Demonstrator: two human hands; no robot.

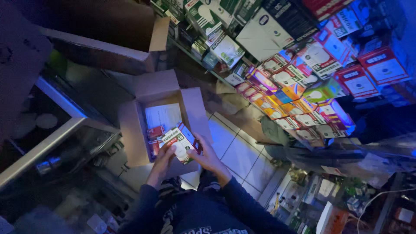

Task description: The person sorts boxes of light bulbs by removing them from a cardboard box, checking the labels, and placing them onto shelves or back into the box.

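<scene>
Head view: both hands, left hand [164, 157] and right hand [207, 157], fingers closed round small white-and-red cardboard bulb packet [182, 142], held just above open brown cardboard carton [130, 130] on tiled floor [240, 156]; probably mid-unpacking, next needing steady grip, free place among stacked bulb boxes [299, 91].

You're standing in a dim shop washed in bluish light. Under you runs a pale tiled floor [236, 151]. To your right, shelves [303, 78] are crammed with colourful boxed goods. On your left sits a glass display case [52, 138] with a metal frame, and a large open cardboard carton [108, 39] above it.
</scene>
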